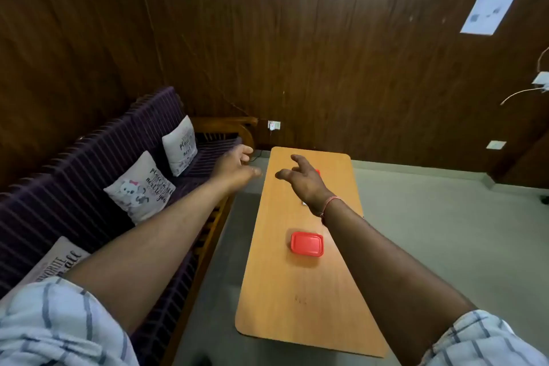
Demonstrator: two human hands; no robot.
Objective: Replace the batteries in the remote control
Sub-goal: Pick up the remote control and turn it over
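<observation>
Both hands empty, left (236, 168), right (303, 180) (hiding a small red item), above table (300, 291)

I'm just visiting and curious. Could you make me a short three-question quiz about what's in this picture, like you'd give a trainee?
1. True or false: the red lidded box on the wooden table is open.
2. Which hand is over the table? A) the left hand B) the right hand C) neither
3. Fill in: the cushions lie on the striped ____ to the left of the table.

Key
1. False: its lid is on.
2. B. The left hand hangs beside the table's left edge, over the gap by the sofa.
3. Sofa.

Both hands are empty, fingers spread. A small red thing shows behind the right hand; what it is cannot be told.
</observation>
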